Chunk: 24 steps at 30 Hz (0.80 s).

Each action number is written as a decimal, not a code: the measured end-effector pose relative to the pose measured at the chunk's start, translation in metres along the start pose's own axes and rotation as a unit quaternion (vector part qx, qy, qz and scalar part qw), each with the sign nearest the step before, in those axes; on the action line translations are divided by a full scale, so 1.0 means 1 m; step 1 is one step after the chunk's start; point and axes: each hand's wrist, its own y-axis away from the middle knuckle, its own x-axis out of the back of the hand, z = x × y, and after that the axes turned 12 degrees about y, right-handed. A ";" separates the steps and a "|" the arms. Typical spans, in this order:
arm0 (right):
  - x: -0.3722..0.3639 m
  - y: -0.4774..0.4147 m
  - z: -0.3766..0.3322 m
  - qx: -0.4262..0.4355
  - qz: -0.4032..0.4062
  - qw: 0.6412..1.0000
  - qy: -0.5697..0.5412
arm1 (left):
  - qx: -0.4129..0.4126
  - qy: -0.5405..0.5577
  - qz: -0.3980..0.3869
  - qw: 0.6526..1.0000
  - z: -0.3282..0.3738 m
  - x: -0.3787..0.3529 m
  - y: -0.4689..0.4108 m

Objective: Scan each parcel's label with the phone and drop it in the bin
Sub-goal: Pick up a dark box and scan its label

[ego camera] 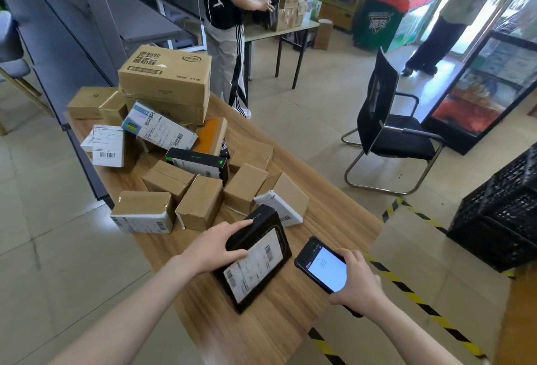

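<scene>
Black parcel point(258, 260) lies on the wooden worktop point(261, 332), tilted, white barcode label facing up. Left hand point(216, 245) grips its left end: fingers point(241, 223) spread over the far edge, thumb pressed on the label side. Right hand point(359, 280) holds the phone point(324, 266) just to the right of the parcel, fingers curled round its edges, lit screen facing up. Unsorted parcels point(197, 202) are heaped beyond the parcel. A taped cardboard carton point(430, 263) stands further right, off the worktop.
</scene>
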 end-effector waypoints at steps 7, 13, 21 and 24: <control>-0.006 -0.001 -0.003 0.012 -0.007 1.000 0.005 | 0.066 0.033 -0.016 0.997 -0.015 -0.016 0.003; -0.011 -0.002 -0.004 0.017 -0.017 1.000 0.008 | 0.181 -0.131 0.023 0.974 -0.001 -0.077 0.020; -0.012 -0.002 0.000 0.053 -0.010 0.997 0.049 | 0.226 -0.130 -0.064 0.963 0.000 -0.108 0.037; -0.010 -0.004 -0.001 0.069 -0.008 0.994 0.087 | 0.186 -0.136 -0.091 0.969 -0.019 -0.083 0.038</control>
